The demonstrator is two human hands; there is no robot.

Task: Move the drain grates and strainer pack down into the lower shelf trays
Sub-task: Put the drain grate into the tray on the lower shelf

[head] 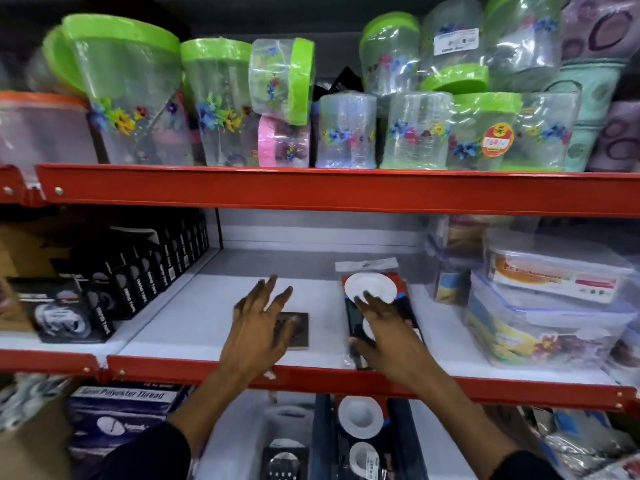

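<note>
A dark square drain grate (298, 330) lies flat on the white middle shelf (194, 317). My left hand (259, 327) hovers over it with fingers spread, covering its left part. To the right lies a strainer pack (375, 299) in clear wrap with white round strainers on a dark card. My right hand (388, 336) rests on top of it, fingers spread, not closed around it. Below the shelf edge, lower trays hold another grate (285, 460) and another strainer pack (362, 426).
Black boxes (138, 275) line the left of the middle shelf. Clear lidded food containers (550, 306) stack at the right. Green-lidded plastic jars (221, 102) crowd the upper shelf. Red shelf rails (311, 192) cross the view. A thread box (121, 410) sits lower left.
</note>
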